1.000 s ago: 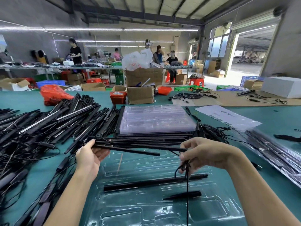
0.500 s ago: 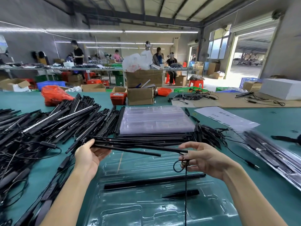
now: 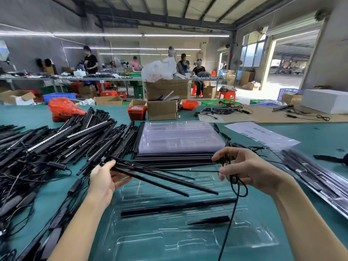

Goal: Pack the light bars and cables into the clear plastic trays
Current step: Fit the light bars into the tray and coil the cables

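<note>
Since a moment ago the light bars point(image 3: 165, 180) held in the left hand point(image 3: 105, 178) have fanned apart and tipped down to the right over the clear tray point(image 3: 188, 240) on the green bench point(image 3: 310, 140). That tray already holds one bar point(image 3: 177, 206) and a small black piece point(image 3: 211, 220). The left hand grips the bars' ends, and the right hand point(image 3: 246, 169) pinches the looped cable point(image 3: 235, 185), apart from the bars' free ends.

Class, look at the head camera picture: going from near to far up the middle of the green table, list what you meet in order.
clear tray → light bar lying in it → bars held by the left hand → stack of clear trays → cardboard box
</note>
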A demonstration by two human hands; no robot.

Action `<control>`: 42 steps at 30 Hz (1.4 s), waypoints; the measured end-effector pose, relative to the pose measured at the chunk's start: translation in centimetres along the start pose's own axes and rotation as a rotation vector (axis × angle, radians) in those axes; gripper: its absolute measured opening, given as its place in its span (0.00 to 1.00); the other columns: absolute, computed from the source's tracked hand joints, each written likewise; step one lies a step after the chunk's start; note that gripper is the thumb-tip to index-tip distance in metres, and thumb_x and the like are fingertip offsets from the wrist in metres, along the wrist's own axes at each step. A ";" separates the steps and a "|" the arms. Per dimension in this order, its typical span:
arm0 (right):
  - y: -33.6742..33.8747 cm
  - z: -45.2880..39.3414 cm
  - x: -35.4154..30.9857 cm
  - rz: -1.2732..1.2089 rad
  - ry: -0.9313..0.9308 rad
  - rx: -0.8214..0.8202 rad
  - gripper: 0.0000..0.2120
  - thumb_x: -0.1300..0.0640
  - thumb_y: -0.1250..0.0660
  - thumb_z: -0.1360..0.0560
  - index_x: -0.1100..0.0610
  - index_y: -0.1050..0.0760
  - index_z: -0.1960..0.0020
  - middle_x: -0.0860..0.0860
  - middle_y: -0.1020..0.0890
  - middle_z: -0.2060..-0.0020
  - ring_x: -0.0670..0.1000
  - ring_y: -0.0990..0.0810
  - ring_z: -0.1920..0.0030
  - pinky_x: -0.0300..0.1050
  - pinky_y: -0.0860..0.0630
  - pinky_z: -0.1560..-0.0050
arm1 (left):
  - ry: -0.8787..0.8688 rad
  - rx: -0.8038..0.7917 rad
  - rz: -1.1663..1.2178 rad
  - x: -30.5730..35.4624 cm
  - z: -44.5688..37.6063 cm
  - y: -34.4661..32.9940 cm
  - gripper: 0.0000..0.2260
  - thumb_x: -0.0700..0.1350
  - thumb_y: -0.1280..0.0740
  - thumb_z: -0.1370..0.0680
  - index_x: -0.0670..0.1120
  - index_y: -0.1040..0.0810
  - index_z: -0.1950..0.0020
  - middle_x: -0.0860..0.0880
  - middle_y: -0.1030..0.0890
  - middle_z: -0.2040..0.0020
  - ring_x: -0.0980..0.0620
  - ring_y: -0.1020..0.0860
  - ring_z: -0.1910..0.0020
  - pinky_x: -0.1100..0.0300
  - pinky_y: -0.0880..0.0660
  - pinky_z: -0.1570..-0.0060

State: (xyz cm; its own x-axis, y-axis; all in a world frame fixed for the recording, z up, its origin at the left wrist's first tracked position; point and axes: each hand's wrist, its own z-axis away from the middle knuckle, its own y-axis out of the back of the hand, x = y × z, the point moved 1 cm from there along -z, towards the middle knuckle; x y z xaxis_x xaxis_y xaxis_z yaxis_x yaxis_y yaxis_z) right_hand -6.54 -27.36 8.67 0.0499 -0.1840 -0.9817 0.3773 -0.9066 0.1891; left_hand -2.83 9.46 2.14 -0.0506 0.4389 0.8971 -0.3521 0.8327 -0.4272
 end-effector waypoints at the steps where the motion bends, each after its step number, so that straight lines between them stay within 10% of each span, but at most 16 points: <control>1: 0.0 0.0 -0.4 -0.013 0.022 -0.007 0.21 0.58 0.21 0.35 0.51 0.19 0.43 0.61 0.18 0.61 0.51 0.32 0.71 0.42 0.43 0.74 | -0.012 0.012 -0.021 -0.1 0.0 0.0 0.08 0.38 0.39 0.17 0.37 0.28 0.40 0.33 0.19 0.52 0.40 0.17 0.65 0.51 0.19 0.69; 5: -1.3 -0.7 -1.1 -0.432 0.181 -0.102 0.30 0.66 0.26 0.32 0.59 0.27 0.31 0.58 0.21 0.59 0.50 0.23 0.63 0.40 0.24 0.63 | 0.016 0.060 0.043 -0.7 0.4 0.0 0.16 0.38 0.39 0.18 0.34 0.33 0.31 0.31 0.20 0.46 0.37 0.17 0.58 0.51 0.18 0.69; 9: -3.0 -0.1 -1.8 -0.650 0.274 -0.473 0.33 0.73 0.36 0.25 0.54 0.36 0.23 0.59 0.24 0.50 0.52 0.21 0.54 0.65 0.24 0.44 | 0.058 0.119 0.098 -0.9 0.7 0.4 0.17 0.37 0.39 0.18 0.37 0.34 0.29 0.30 0.22 0.42 0.37 0.17 0.57 0.54 0.19 0.71; 15: -4.9 0.9 -4.5 -0.579 0.168 -0.715 0.23 0.72 0.34 0.24 0.54 0.30 0.35 0.60 0.26 0.50 0.59 0.30 0.53 0.48 0.17 0.68 | 0.064 0.114 0.034 -0.8 1.0 0.8 0.16 0.36 0.41 0.18 0.36 0.34 0.31 0.28 0.21 0.44 0.37 0.17 0.62 0.53 0.19 0.72; 20: -5.9 0.6 -7.9 -0.524 0.256 -0.364 0.28 0.64 0.24 0.30 0.56 0.25 0.32 0.59 0.18 0.50 0.51 0.19 0.61 0.36 0.28 0.80 | 0.082 0.080 0.007 -0.9 2.0 1.1 0.17 0.38 0.40 0.19 0.35 0.33 0.30 0.27 0.23 0.39 0.37 0.17 0.62 0.53 0.19 0.71; 27: -6.5 -1.5 -10.8 -0.878 0.402 0.064 0.19 0.71 0.33 0.30 0.71 0.28 0.40 0.60 0.20 0.45 0.51 0.20 0.51 0.34 0.21 0.60 | 0.204 -0.049 0.032 -1.0 4.5 -0.4 0.13 0.39 0.42 0.17 0.36 0.30 0.33 0.30 0.25 0.36 0.37 0.15 0.65 0.53 0.19 0.71; 35: -5.0 -2.6 -9.5 0.219 0.365 0.670 0.27 0.73 0.41 0.22 0.41 0.21 0.47 0.48 0.19 0.49 0.54 0.16 0.56 0.45 0.20 0.75 | 0.161 0.072 -0.038 -4.7 5.6 -1.1 0.05 0.40 0.42 0.16 0.45 0.33 0.41 0.34 0.20 0.47 0.40 0.16 0.67 0.54 0.21 0.75; 39: -2.9 -3.6 -7.2 0.552 0.307 0.826 0.23 0.63 0.43 0.17 0.46 0.32 0.25 0.50 0.18 0.45 0.51 0.17 0.69 0.58 0.17 0.66 | 0.057 0.098 -0.098 -5.1 4.7 -1.2 0.04 0.41 0.42 0.16 0.49 0.34 0.48 0.39 0.26 0.51 0.45 0.17 0.70 0.53 0.20 0.72; 42: -1.9 -4.2 -4.6 0.471 0.267 0.814 0.14 0.56 0.38 0.17 0.53 0.26 0.32 0.51 0.19 0.60 0.52 0.18 0.63 0.48 0.22 0.61 | 0.044 0.091 -0.090 -4.8 4.0 -1.3 0.03 0.41 0.41 0.16 0.49 0.34 0.49 0.39 0.28 0.50 0.44 0.18 0.68 0.53 0.20 0.71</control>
State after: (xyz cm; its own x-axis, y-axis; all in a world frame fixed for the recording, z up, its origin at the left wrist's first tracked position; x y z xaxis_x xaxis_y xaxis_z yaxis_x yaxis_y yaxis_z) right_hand -3.62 -23.20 12.78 0.2779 -0.5931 -0.7557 -0.4836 -0.7661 0.4234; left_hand -5.88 4.93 -1.15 0.0257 0.3803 0.9245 -0.4368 0.8361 -0.3318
